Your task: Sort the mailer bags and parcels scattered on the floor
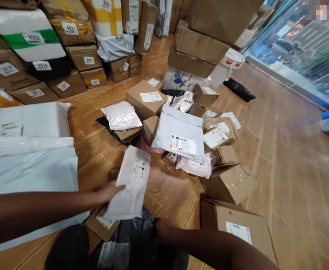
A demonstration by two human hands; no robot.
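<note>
My left hand is closed on the near-left edge of a white plastic mailer, thumb on top, its printed label facing up. My right hand is at the right edge of a black plastic parcel low in the view; shadow and blur hide its fingers, so I cannot make out its grip. The black parcel carries a white label and lies near my dark-clothed legs. Partly under the white mailer is a small brown box with a label.
A pile of parcels lies ahead, topped by a large pale mailer. Numbered parcels, including a green-striped one, are stacked at the back left. Big white packages lie left; a cardboard box stands right. Glass borders the wooden floor.
</note>
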